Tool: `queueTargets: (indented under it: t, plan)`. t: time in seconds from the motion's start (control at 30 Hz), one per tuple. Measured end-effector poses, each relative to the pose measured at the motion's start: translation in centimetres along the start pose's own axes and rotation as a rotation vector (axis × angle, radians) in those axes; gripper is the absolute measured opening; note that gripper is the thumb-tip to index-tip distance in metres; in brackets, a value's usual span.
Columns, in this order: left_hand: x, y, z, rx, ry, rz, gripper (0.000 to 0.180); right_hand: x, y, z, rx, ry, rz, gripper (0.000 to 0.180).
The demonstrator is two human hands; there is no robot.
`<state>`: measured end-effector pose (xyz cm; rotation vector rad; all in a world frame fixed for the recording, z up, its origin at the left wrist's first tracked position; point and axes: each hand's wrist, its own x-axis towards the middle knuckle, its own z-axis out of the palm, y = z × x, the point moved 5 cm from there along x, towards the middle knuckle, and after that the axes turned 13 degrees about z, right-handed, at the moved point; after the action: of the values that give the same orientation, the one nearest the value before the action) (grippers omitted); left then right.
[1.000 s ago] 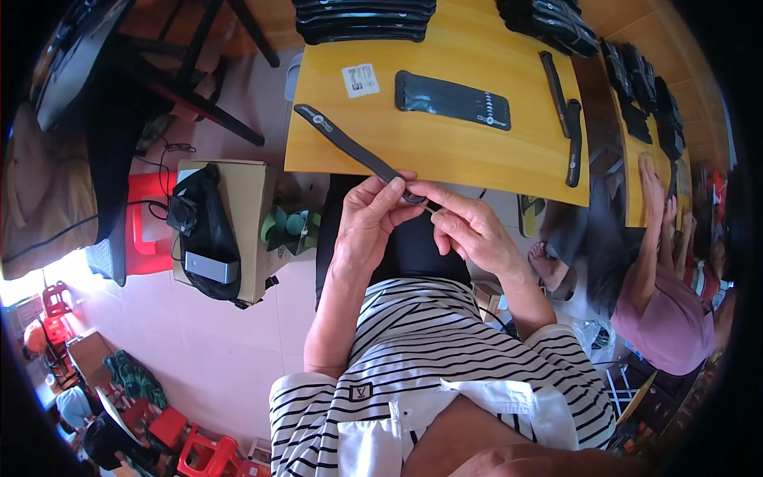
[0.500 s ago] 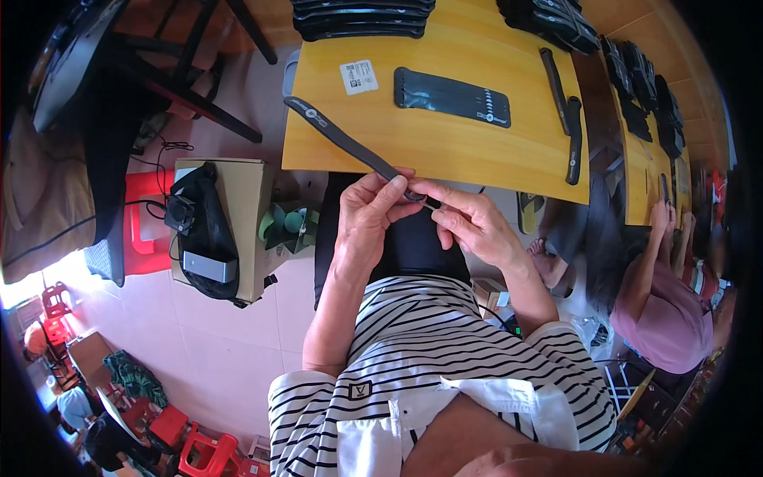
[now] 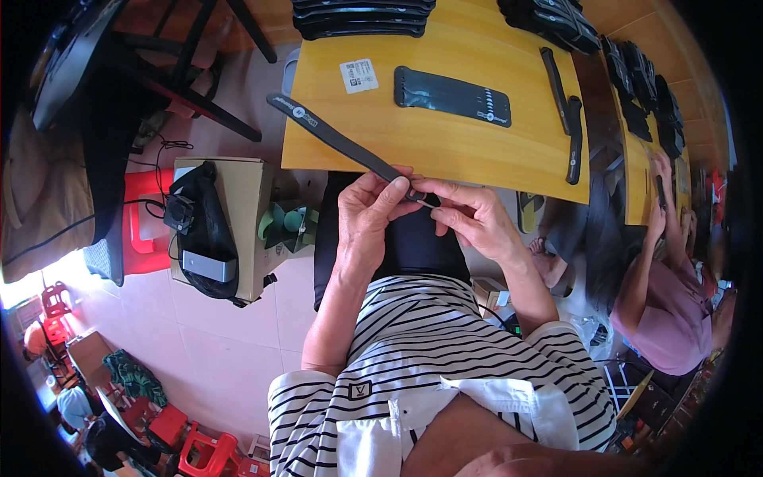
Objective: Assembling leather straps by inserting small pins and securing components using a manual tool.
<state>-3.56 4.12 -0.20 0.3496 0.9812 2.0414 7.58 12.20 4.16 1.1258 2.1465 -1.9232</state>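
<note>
A long black strap (image 3: 338, 141) with pale printing slants up and left over the table's near edge. My left hand (image 3: 364, 213) grips its lower end between thumb and fingers. Close beside it, my right hand (image 3: 477, 221) is closed in a pinch at the same end, where the strap curls over. A thin, pale sliver (image 3: 427, 204) shows between the two hands; its kind is too small to make out. Beyond them, a wide black panel (image 3: 449, 97) with a row of light marks lies flat on the yellow table (image 3: 358, 155).
Two more straps (image 3: 574, 143) lie at the table's right side. A white label (image 3: 359, 76) and a stack of black pieces (image 3: 362, 17) sit at far left; another bundle (image 3: 550, 22) is at far right. A carton (image 3: 254, 199) stands left. A co-worker (image 3: 664, 310) works at right.
The strap's free end has swung slightly left and its printed face shows more. My hands stay nearly in place. The co-worker's hands at right have moved.
</note>
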Motion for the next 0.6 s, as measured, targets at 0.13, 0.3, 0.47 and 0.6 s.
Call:
queueTargets:
  t: [0.13,0.3,0.47,0.6]
  plan:
    - [0.0,-0.1,0.1,-0.015,0.026,0.002,0.019,0.2,-0.1,0.1,0.032,0.106,-0.186,0.04]
    - [0.2,-0.7,-0.1,0.073,0.032,-0.022,0.019,0.2,0.8,0.1,-0.088,0.183,-0.178,0.042]
    - [0.0,-1.2,0.0,0.085,0.072,-0.03,0.019,0.2,0.7,0.1,-0.315,0.369,-0.253,0.045]
    - [0.2,-1.8,-0.3,0.107,0.101,-0.011,0.019,0.2,0.8,0.4,-0.359,0.442,-0.269,0.046]
